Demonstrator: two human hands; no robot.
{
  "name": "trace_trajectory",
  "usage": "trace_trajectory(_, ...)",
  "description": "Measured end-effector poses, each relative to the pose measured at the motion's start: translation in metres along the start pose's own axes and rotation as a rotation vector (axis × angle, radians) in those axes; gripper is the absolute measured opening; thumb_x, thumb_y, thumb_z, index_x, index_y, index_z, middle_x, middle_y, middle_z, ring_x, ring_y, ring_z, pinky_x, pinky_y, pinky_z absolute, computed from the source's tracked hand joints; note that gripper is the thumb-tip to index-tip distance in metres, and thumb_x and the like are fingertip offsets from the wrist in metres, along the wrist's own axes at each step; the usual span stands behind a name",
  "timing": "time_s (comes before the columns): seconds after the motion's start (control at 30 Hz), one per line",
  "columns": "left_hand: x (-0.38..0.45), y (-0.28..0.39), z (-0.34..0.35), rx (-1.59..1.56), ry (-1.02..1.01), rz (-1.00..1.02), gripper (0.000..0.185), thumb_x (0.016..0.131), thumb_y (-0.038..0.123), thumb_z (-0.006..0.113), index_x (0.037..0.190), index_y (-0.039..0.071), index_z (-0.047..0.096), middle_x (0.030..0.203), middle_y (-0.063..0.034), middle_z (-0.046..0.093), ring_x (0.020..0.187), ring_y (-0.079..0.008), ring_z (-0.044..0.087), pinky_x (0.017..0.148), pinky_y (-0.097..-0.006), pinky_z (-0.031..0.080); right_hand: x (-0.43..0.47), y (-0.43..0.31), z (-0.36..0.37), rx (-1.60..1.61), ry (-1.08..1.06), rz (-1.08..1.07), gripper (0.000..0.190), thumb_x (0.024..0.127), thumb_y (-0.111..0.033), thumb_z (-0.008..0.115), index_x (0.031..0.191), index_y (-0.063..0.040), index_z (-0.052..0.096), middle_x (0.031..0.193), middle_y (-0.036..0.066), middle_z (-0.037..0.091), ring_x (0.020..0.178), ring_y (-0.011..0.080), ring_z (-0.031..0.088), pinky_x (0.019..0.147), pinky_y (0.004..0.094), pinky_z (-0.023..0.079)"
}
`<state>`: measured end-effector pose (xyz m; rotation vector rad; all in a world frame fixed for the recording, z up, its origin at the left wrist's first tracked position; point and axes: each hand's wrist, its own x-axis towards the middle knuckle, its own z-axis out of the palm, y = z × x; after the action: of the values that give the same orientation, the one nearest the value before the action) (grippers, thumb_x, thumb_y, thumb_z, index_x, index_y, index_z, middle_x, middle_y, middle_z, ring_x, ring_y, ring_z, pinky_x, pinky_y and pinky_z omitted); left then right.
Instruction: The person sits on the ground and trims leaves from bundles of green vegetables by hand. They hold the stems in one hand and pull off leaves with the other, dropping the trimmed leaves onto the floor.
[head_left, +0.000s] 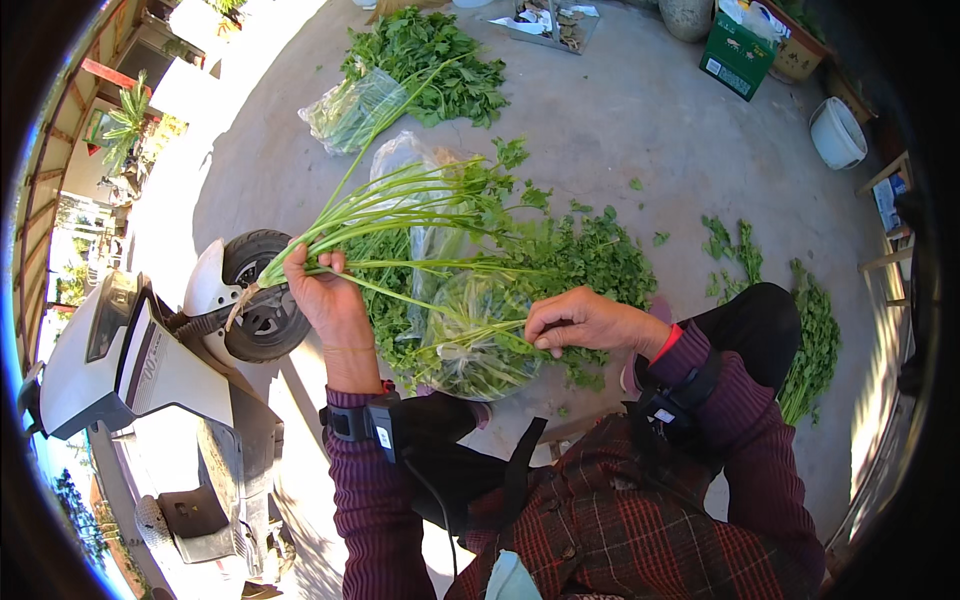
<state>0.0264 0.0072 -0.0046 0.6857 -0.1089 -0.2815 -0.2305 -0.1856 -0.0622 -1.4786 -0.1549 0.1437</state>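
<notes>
A bunch of leafy green stalks with a pale root end (390, 206), which looks like celery or coriander, is held near its base by my left hand (324, 289). Its long stems fan out to the right. My right hand (589, 322) pinches thin stems (506, 328) that run below the bunch; whether they are still joined to it I cannot tell. Under the hands sits a clear plastic bag (480, 367) of greens, partly covered by stems. A heap of leafy greens (600, 255) lies on the ground behind my right hand.
A white scooter (142, 367) stands close on the left, its front wheel (262, 292) near my left hand. Bagged celery-like greens (435, 67) lie farther off. At right are a bundle of greens (810, 345), a white bucket (838, 135) and a green box (739, 56). A metal dustpan (581, 34) lies beyond.
</notes>
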Motion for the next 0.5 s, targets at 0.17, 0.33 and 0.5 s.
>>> trace_trajectory(0.17, 0.000, -0.003, -0.002, 0.008, 0.013, -0.014, 0.012, 0.081, 0.005, 0.055, 0.092, 0.006, 0.051, 0.078, -0.0090, 0.058, 0.057, -0.0136, 0.049, 0.047, -0.0241, 0.039, -0.002, -0.002, 0.000, -0.162, 0.027, -0.077, 0.008, 0.082, -0.001, 0.056, 0.089, 0.000, 0.060, 0.080, 0.004, 0.057, 0.068, 0.0114, 0.055, 0.063, 0.0259, 0.044)
trace_trajectory(0.33, 0.001, -0.002, -0.002, -0.009, 0.016, -0.004, 0.012, 0.081, 0.005, 0.056, 0.092, 0.005, 0.051, 0.078, -0.0097, 0.059, 0.056, -0.0137, 0.049, 0.047, -0.0240, 0.039, 0.000, 0.005, -0.001, -0.250, 0.026, -0.145, 0.015, 0.078, 0.001, 0.055, 0.091, -0.001, 0.061, 0.081, 0.004, 0.058, 0.070, 0.0140, 0.055, 0.064, 0.0270, 0.044)
trace_trajectory(0.5, 0.002, 0.000, -0.001, -0.011, 0.011, 0.000, 0.012, 0.081, 0.005, 0.056, 0.092, 0.005, 0.051, 0.078, -0.0108, 0.059, 0.056, -0.0137, 0.049, 0.047, -0.0237, 0.039, 0.001, 0.023, 0.003, -0.478, 0.202, -0.128, 0.015, 0.083, -0.005, 0.056, 0.097, -0.003, 0.061, 0.096, 0.007, 0.060, 0.085, 0.0174, 0.059, 0.074, 0.0281, 0.046)
